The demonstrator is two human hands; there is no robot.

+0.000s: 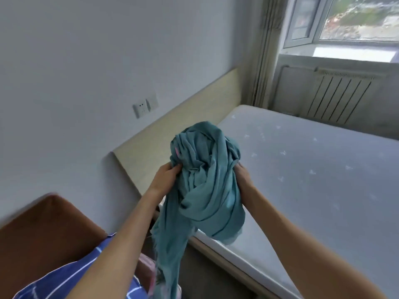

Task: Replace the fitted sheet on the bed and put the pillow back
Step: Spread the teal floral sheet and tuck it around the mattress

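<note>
Both the left hand (pixel 166 174) and the right hand (pixel 243 176) are closed on a bunched teal sheet (pixel 205 175), one at each side, holding it up between them, likely to shake it open over the bare mattress (pixel 313 169) just beyond, its tail hanging below.

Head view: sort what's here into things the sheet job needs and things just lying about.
Job:
teal sheet, bunched and gripped by left hand and right hand
bare mattress
headboard

Lying about:
brown chair with blue striped cloth
radiator
wall socket
window
</note>
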